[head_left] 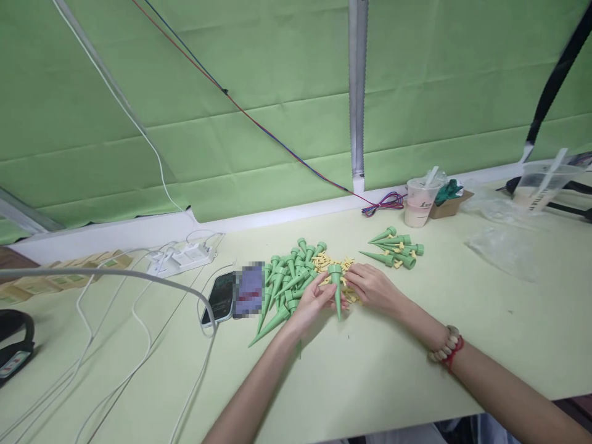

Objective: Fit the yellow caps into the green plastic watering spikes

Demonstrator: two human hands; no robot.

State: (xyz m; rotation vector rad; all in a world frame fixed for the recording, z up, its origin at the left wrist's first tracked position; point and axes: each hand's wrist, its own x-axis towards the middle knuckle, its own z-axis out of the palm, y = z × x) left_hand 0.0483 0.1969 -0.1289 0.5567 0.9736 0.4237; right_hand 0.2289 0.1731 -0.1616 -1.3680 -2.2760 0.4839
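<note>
My left hand (313, 302) pinches a green plastic cone spike (337, 290), held upright with its point down on the table. My right hand (374, 287) lies beside it with curled fingers resting on a heap of small yellow pieces (329, 263); what its fingertips hold is hidden. To the left lies a pile of several green spikes (284, 285). A smaller group of green spikes with yellow pieces fitted (396, 248) lies behind my right hand.
A phone (219, 298) on a white cable and a power strip (182, 257) lie at the left. A plastic drink cup (420, 201), a small cardboard box (448, 203) and clear plastic bags (502, 246) are at the back right. A green curtain hangs behind.
</note>
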